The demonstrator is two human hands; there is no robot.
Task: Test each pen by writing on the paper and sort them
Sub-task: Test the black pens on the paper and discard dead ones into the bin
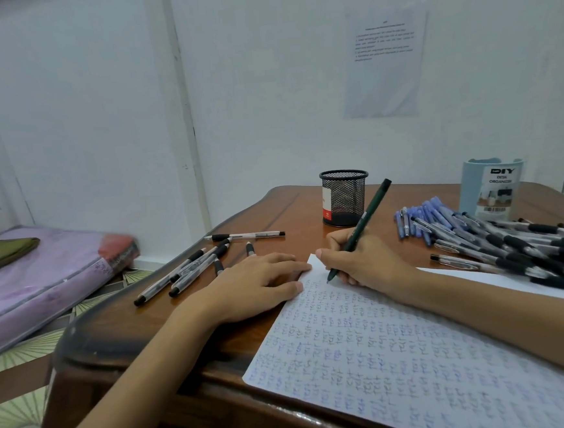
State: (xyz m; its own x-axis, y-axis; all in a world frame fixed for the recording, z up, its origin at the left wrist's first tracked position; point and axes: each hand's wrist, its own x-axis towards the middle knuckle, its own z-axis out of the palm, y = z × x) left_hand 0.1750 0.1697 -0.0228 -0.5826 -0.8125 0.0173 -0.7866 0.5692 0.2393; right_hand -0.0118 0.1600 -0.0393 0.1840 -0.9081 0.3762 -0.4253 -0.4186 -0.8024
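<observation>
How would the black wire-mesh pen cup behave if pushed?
Probably light: the black wire-mesh pen cup is open mesh with no pens sticking out. It may slide on the polished wooden table, or tip if pushed high.

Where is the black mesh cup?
Head view: the black mesh cup stands far back on the table, just behind the right hand holding a green pen.

Bare wood of table at frame centre, between mesh cup and loose pens left of centre: room to pass

Right side blocked: pen pile sprawls to frame edge, blue organiser upright behind

My left hand flat at paper corner, my right hand gripping green pen just beside; hardly any gap between
</observation>
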